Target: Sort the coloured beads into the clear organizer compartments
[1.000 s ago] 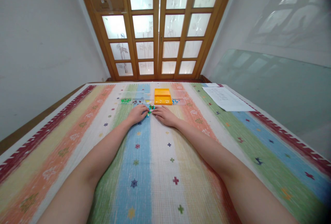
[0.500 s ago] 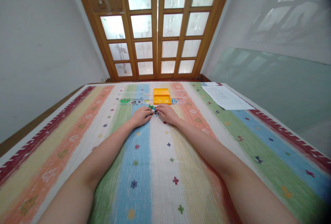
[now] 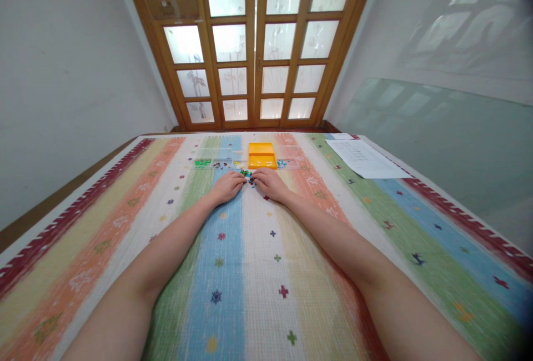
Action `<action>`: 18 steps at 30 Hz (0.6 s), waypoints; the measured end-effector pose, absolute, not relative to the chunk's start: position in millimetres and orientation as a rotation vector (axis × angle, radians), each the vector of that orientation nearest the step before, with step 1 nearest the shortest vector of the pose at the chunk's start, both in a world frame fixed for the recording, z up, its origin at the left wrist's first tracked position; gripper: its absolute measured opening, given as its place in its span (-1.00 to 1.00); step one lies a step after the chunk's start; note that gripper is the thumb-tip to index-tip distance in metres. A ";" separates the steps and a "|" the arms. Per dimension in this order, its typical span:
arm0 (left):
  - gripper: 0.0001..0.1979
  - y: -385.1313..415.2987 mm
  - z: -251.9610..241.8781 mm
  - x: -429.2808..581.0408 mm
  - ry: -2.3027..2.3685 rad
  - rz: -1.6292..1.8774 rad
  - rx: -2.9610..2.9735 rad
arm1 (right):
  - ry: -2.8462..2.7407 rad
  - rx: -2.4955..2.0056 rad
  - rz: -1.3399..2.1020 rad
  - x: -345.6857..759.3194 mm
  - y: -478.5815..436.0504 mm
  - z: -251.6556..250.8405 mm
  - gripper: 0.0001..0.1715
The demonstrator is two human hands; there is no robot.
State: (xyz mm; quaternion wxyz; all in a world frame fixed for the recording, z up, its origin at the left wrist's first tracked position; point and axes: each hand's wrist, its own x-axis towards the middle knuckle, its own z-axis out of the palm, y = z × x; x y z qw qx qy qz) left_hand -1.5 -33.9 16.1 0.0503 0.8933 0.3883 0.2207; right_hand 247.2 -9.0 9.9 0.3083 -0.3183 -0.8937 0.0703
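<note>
A small pile of mixed coloured pieces, green, blue and dark, lies on the striped tablecloth between my hands. My left hand rests at its left side, fingers drawn together and their tips at the pieces. From the right, my right hand reaches the same pile with its fingers bent in and closed. Whatever the fingertips pinch is too small to make out. Just beyond stands an open yellow box with a few light pieces inside. Clear compartment boxes flank it, holding green pieces, dark pieces and blue pieces.
Printed paper sheets lie at the far right of the table. The striped tablecloth spreads under both forearms. A wooden door with glass panes is behind the table, and a glass panel leans along the right wall.
The fingers of my left hand have shifted slightly at the pile. My right hand stays in nearly the same place, and the boxes have not moved.
</note>
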 end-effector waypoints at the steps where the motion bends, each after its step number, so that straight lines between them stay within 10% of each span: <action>1: -0.65 -34.1 16.4 -1.3 1.171 0.667 2.726 | -2.360 -0.840 0.184 247.3 -9.0 9.9 -0.69; 18: -0.65 -32.4 16.5 -2.0 1.134 0.661 2.708 | -2.371 -0.870 0.179 246.2 -10.8 12.5 -0.69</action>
